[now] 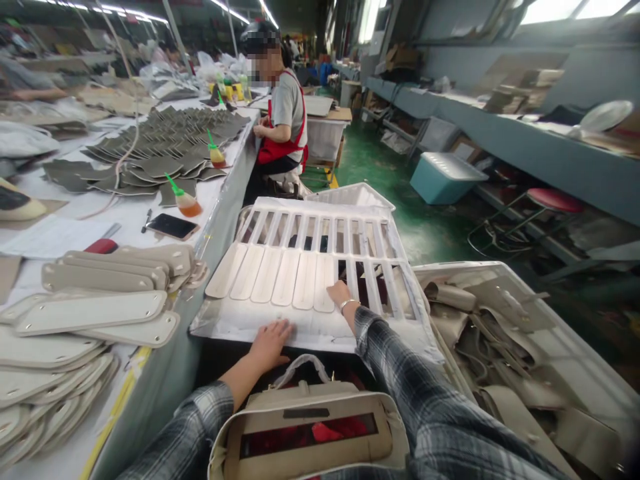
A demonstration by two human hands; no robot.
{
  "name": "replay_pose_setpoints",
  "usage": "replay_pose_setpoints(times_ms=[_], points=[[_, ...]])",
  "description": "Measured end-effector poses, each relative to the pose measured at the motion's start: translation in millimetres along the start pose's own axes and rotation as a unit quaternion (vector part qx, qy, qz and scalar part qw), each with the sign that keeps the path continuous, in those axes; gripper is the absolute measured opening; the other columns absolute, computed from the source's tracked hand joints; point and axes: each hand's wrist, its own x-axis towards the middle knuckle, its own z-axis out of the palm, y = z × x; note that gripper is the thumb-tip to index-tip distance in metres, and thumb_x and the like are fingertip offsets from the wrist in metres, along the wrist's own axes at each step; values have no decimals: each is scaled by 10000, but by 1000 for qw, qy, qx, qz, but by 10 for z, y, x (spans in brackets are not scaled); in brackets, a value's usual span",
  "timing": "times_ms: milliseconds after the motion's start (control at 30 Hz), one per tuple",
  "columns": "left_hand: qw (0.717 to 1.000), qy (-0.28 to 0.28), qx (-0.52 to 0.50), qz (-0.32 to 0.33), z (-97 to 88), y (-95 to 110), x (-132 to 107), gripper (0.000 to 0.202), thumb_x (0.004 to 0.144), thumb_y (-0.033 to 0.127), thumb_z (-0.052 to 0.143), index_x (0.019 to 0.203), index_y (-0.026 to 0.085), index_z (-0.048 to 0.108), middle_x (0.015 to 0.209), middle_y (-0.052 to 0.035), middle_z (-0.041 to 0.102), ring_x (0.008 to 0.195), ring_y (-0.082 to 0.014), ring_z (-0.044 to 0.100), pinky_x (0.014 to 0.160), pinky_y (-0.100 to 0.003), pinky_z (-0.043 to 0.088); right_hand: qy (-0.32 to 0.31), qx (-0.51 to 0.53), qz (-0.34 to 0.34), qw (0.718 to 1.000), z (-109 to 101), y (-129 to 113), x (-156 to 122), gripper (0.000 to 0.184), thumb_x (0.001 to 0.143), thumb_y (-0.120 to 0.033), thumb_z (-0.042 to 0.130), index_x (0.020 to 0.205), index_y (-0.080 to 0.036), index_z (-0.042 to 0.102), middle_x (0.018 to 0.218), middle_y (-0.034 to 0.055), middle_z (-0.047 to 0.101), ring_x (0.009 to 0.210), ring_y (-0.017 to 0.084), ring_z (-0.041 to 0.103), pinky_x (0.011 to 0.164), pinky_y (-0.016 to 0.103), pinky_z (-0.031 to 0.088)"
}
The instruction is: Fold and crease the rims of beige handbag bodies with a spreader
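Note:
My left hand (271,339) rests on the near edge of a white slatted rack (310,327), palm down with its fingers stretched out. At the lower right end of a row of cream strips with rounded ends (291,277) is my right hand (341,295). Its fingers are curled at the edge of the rightmost strip (324,283), and the fingertips are partly hidden. The strips lie side by side across the rack's slats. Below the rack, close to me, a beige bag (313,447) with a wrapped handle and a dark and red opening stands between my forearms.
Stacked cream panels (95,320) cover the near left table, beside a phone (173,226) and glue bottles (185,200). Grey-brown pieces (165,143) lie beyond. A co-worker in a red apron (280,143) sits ahead. At right, a white bin (480,268) holds beige bag parts.

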Motion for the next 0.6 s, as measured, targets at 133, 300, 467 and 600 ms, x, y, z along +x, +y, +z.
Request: replay_pose_setpoints(times_ms=[133,300,467,600], points=[[997,-3,77,15,26,148,240,796,725,354,679,1423,301,299,1358,-173,424,1189,-370,421,890,-481,368,-5,24,54,998,48,62,216,244,855,-326,595,972,-112,599,987,68,625,876,162,607,762,340,516],[991,16,118,66,78,244,372,619,827,282,551,1408,266,340,1179,-182,509,1028,-321,492,792,-419,400,-32,117,48,991,103,209,233,241,768,-331,672,766,-104,590,808,117,653,859,224,633,677,288,496],[988,21,119,98,73,297,373,538,867,242,469,1395,210,369,1162,-185,507,996,-308,491,760,-410,412,-84,272,5,959,12,377,93,258,764,-390,643,769,-141,577,686,82,655,746,214,649,612,289,505],[992,12,79,96,36,355,409,591,831,274,540,1393,213,368,1180,-180,501,1020,-322,478,762,-413,421,-136,382,-52,913,-205,386,-81,313,746,-462,633,850,-170,591,768,74,688,772,207,657,676,333,541]])
